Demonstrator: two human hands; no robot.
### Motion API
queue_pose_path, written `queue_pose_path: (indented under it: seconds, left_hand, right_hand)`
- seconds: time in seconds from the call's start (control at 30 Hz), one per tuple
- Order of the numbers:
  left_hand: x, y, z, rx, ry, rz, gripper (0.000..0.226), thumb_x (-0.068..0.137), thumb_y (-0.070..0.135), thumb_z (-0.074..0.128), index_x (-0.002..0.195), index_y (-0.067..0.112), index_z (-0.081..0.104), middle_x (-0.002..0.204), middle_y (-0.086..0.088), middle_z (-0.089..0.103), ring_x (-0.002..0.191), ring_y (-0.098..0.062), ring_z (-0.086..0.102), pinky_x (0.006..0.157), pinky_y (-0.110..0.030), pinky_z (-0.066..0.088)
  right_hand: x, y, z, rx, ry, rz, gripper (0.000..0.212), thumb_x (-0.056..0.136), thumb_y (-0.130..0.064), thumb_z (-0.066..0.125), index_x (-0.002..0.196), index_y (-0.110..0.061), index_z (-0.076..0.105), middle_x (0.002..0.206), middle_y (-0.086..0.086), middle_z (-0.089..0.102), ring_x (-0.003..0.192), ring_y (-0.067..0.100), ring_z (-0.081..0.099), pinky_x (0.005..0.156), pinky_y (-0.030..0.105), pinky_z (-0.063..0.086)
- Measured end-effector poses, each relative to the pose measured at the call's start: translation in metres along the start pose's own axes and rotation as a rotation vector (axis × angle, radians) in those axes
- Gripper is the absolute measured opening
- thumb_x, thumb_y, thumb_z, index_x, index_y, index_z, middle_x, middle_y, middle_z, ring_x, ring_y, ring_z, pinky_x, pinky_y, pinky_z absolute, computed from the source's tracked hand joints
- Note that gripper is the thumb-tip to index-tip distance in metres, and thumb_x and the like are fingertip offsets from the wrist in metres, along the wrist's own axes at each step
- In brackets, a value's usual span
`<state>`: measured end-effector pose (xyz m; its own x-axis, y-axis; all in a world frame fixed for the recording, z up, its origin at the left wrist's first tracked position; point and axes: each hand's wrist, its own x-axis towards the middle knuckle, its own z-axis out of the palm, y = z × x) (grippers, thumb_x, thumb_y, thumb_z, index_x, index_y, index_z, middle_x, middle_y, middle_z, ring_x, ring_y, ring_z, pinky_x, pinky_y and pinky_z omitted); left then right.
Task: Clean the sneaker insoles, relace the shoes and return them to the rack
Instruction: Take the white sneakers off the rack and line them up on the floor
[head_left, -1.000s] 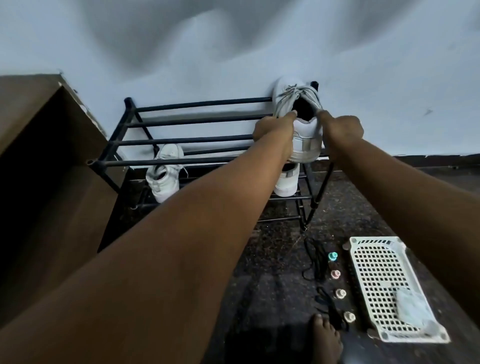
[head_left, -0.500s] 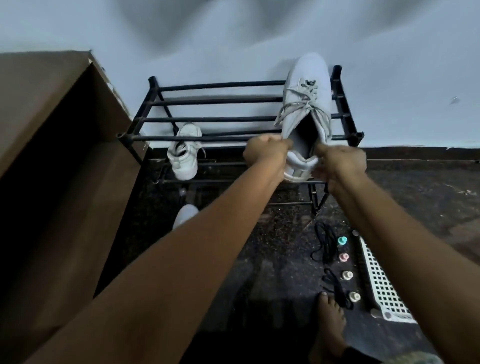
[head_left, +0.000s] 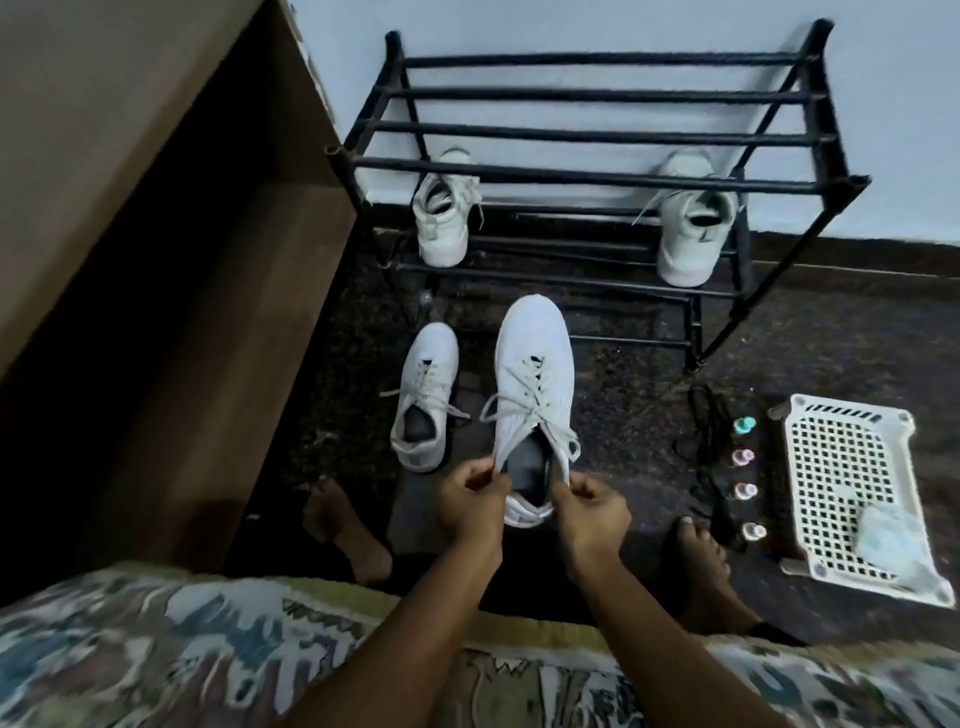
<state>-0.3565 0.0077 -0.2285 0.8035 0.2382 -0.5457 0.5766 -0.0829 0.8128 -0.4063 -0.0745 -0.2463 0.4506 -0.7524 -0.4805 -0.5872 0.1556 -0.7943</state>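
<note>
I hold a white laced sneaker (head_left: 535, 374) by its heel, toe pointing at the rack, low over the dark floor. My left hand (head_left: 470, 501) grips the left side of the heel collar and my right hand (head_left: 589, 506) grips the right side. A second white sneaker (head_left: 427, 395) lies on the floor just left of it. The black metal shoe rack (head_left: 597, 176) stands against the wall with two pale sneakers on a lower shelf, one on the left (head_left: 444, 208) and one on the right (head_left: 693, 218).
A brown cabinet (head_left: 171, 218) rises on the left. On the floor at right lie black laces (head_left: 709, 441), a row of small bottles (head_left: 744, 470) and a white perforated tray (head_left: 852, 483) holding a cloth. My bare feet (head_left: 348, 530) rest below the shoes; patterned fabric covers my lap.
The sneaker came off the rack's top shelf and down toward the floor in both hands. The view tilted downward, and the second sneaker on the floor came into view.
</note>
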Motion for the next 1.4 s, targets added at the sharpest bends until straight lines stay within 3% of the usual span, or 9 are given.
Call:
queue_pose_path:
  seconds: [0.1, 0.17, 0.3, 0.47, 0.8, 0.97, 1.13, 1.3, 1.4]
  left_hand:
    - [0.023, -0.022, -0.003, 0.06, -0.003, -0.063, 0.02, 0.076, -0.012, 0.063, 0.09, 0.0, 0.068, 0.075, -0.006, 0.064, 0.064, -0.015, 0.057, 0.058, -0.019, 0.049]
    - [0.041, -0.03, 0.001, 0.066, -0.009, -0.081, 0.021, 0.076, -0.016, 0.061, 0.093, -0.006, 0.067, 0.068, -0.002, 0.061, 0.054, -0.005, 0.056, 0.05, -0.008, 0.045]
    - [0.08, -0.048, 0.013, 0.084, -0.015, -0.142, 0.022, 0.076, -0.02, 0.058, 0.095, -0.012, 0.065, 0.06, 0.006, 0.059, 0.04, 0.008, 0.052, 0.046, -0.006, 0.043]
    - [0.124, -0.067, 0.024, 0.109, -0.01, -0.204, 0.023, 0.078, -0.016, 0.059, 0.098, -0.007, 0.065, 0.069, 0.001, 0.06, 0.056, -0.006, 0.054, 0.049, -0.006, 0.044]
    - [0.166, -0.085, 0.03, 0.189, 0.003, -0.193, 0.026, 0.077, -0.011, 0.062, 0.101, -0.004, 0.067, 0.088, -0.008, 0.065, 0.077, -0.016, 0.059, 0.053, -0.005, 0.044]
    - [0.171, -0.088, 0.036, 0.214, -0.033, -0.172, 0.027, 0.077, -0.011, 0.062, 0.102, -0.004, 0.067, 0.087, -0.007, 0.065, 0.074, -0.013, 0.057, 0.052, -0.002, 0.044]
    - [0.174, -0.092, 0.04, 0.201, -0.029, -0.183, 0.026, 0.078, -0.011, 0.062, 0.102, -0.002, 0.067, 0.089, -0.005, 0.065, 0.079, -0.014, 0.059, 0.054, -0.003, 0.045]
    - [0.179, -0.096, 0.044, 0.188, -0.043, -0.178, 0.027, 0.078, -0.012, 0.061, 0.103, -0.004, 0.067, 0.09, -0.007, 0.066, 0.078, -0.016, 0.059, 0.059, -0.009, 0.046]
    - [0.181, -0.098, 0.048, 0.189, -0.056, -0.174, 0.028, 0.078, -0.011, 0.061, 0.104, -0.004, 0.067, 0.091, -0.007, 0.066, 0.081, -0.016, 0.059, 0.061, -0.007, 0.046]
  right_hand:
    - [0.009, 0.019, 0.016, -0.062, -0.04, 0.065, 0.005, 0.075, -0.01, 0.068, 0.073, -0.01, 0.073, 0.065, 0.004, 0.068, 0.059, 0.009, 0.058, 0.063, 0.024, 0.044]
    - [0.02, 0.025, 0.026, -0.095, -0.054, 0.079, 0.006, 0.076, -0.007, 0.067, 0.073, -0.01, 0.071, 0.066, 0.005, 0.067, 0.061, 0.012, 0.058, 0.064, 0.024, 0.043]
    - [0.049, 0.035, 0.055, -0.144, -0.084, 0.112, 0.006, 0.077, -0.007, 0.066, 0.078, -0.008, 0.072, 0.071, 0.008, 0.068, 0.067, 0.016, 0.061, 0.068, 0.031, 0.049]
    - [0.082, 0.048, 0.086, -0.202, -0.128, 0.131, 0.009, 0.08, -0.007, 0.065, 0.083, -0.005, 0.073, 0.072, 0.008, 0.067, 0.067, 0.016, 0.059, 0.062, 0.026, 0.042]
    - [0.106, 0.069, 0.121, -0.171, -0.134, 0.188, 0.012, 0.08, -0.011, 0.066, 0.088, -0.005, 0.073, 0.079, 0.01, 0.071, 0.075, 0.02, 0.066, 0.07, 0.034, 0.051]
    - [0.111, 0.077, 0.125, -0.176, -0.082, 0.213, 0.019, 0.078, -0.018, 0.07, 0.092, -0.005, 0.073, 0.084, 0.012, 0.073, 0.077, 0.018, 0.066, 0.068, 0.03, 0.049]
    - [0.116, 0.074, 0.123, -0.188, -0.061, 0.194, 0.018, 0.08, -0.012, 0.069, 0.095, -0.003, 0.073, 0.084, 0.009, 0.07, 0.078, 0.017, 0.063, 0.07, 0.027, 0.046]
    - [0.118, 0.072, 0.126, -0.194, -0.05, 0.188, 0.022, 0.08, -0.012, 0.069, 0.1, -0.003, 0.072, 0.091, 0.014, 0.072, 0.081, 0.02, 0.064, 0.076, 0.034, 0.051]
    - [0.121, 0.071, 0.126, -0.22, -0.031, 0.184, 0.025, 0.08, -0.013, 0.068, 0.103, -0.003, 0.07, 0.092, 0.014, 0.071, 0.085, 0.023, 0.066, 0.076, 0.031, 0.048]
